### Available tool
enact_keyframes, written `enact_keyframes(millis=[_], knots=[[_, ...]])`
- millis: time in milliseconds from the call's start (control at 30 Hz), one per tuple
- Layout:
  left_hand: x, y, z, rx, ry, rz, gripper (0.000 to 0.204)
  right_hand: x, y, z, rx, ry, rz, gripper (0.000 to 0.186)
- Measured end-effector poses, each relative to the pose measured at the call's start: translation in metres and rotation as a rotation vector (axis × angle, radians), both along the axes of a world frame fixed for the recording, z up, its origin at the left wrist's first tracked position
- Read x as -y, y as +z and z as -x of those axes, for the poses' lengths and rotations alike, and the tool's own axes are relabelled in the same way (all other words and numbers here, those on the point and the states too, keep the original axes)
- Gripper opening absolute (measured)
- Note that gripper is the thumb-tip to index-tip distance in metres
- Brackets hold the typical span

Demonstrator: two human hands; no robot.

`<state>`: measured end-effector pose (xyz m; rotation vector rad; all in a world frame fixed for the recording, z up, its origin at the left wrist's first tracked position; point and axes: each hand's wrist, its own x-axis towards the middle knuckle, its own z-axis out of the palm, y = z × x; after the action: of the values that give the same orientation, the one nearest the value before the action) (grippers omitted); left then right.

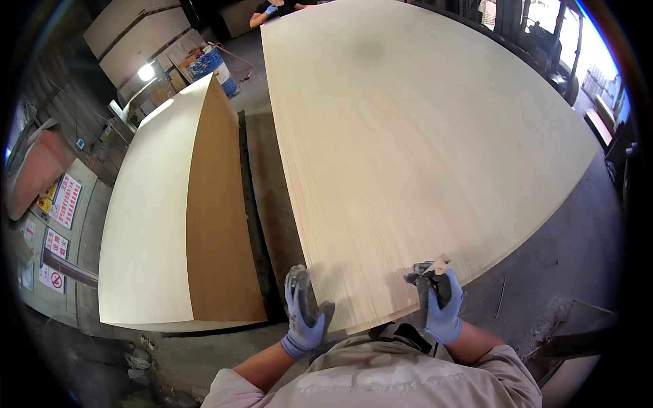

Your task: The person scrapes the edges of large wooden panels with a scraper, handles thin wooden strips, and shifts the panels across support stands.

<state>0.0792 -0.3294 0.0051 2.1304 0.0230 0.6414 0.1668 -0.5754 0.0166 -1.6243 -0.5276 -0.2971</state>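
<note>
A broad, pale wood sheet [408, 156], its edge showing more than one layer, stretches away in front of me. At its near left corner, my left hand [306, 316], in a blue glove with a grey palm, is beside the edge. Its fingers are stretched up and the thumb stands apart, holding nothing. My right hand [442, 306], gloved alike, is over the near edge further right. Its fingers close round a small tool with a pale, wood-like end [442, 264]; the glove hides much of the tool, so its kind is unclear.
Left of the sheet stands a tall stack of pale panels [153, 224] with brown sides, a narrow gap between. At the far end a person's gloved hand [271, 9] shows. Behind are a blue drum [211, 66] and a bright lamp [146, 72]. Signs [66, 200] hang at left.
</note>
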Motion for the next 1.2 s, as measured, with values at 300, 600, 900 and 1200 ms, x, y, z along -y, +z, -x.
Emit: enact_keyframes(millis=[300, 600, 900, 1200], knots=[[-0.001, -0.002, 0.017, -0.885, -0.309, 1.16, 0.044, -0.017, 0.017, 0.003, 0.253, -0.136, 0.202, 0.031], [-0.008, -0.011, 0.012, -0.777, -0.593, 1.322, 0.043, -0.026, 0.004, 0.004, 0.178, -0.28, 0.348, 0.027], [-0.014, -0.043, 0.003, -0.859, -0.68, 0.891, 0.044, -0.036, -0.013, -0.003, 0.04, -0.543, 0.351, 0.021], [-0.005, -0.073, 0.037, -0.708, -0.719, 0.902, 0.053, -0.045, -0.012, 0.011, -0.042, -0.451, 0.182, 0.017]])
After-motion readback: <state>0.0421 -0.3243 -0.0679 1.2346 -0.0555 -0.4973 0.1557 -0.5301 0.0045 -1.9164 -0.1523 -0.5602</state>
